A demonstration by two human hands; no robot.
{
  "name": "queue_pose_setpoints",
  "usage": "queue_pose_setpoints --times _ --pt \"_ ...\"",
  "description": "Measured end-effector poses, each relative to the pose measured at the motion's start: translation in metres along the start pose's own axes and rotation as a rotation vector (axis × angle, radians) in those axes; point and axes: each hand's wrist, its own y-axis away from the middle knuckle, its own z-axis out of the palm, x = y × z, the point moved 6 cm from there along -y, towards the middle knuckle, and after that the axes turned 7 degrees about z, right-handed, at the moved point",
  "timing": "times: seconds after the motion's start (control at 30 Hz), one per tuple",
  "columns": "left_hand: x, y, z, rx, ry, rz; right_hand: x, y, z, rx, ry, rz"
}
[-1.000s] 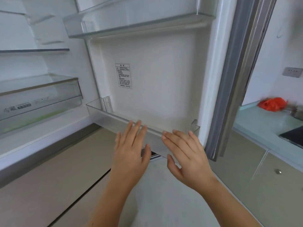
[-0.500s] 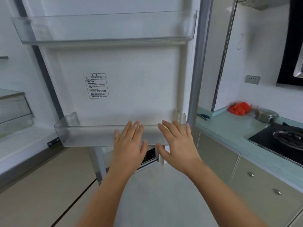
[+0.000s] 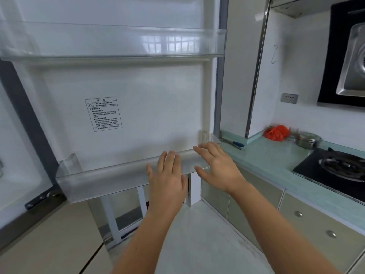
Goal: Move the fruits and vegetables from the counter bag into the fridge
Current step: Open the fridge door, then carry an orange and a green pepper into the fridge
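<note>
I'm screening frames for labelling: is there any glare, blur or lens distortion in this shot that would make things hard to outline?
Head view: window glare on the upper door shelf; wide-angle bending bows the fridge door edge; the red bag on the counter is smeared by motion blur; left hand and right hand are fairly sharp, both empty.

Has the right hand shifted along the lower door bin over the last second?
Yes. The right hand has slid toward the lower door bin's right end, nearer the counter; fingers open, holding nothing.

Red bag blurred, contents perhaps hidden; range hood cut off.
</note>
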Motion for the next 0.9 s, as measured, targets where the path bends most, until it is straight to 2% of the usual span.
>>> queue_pose_setpoints --times 0.2,0.4,0.57,0.73,0.9 --pt "0.009 -0.002 -0.004 0.065 -0.003 0.051 -0.004 0.000 -0.006 0.017 0.037 -0.015" --pt "0.052 -0.012 -0.001 0.147 0.203 0.222 0.016 0.037 -0.056 0.217 0.090 0.108" --pt "0.124 -0.024 0.021 0.186 0.383 0.410 0.060 0.095 -0.096 0.308 0.278 0.313" --pt "0.222 -0.014 0.036 0.134 0.631 0.623 0.109 0.177 -0.135 0.335 0.395 0.606" --pt "0.313 0.013 0.021 0.070 0.839 0.814 0.122 0.267 -0.180 0.390 0.550 0.875"
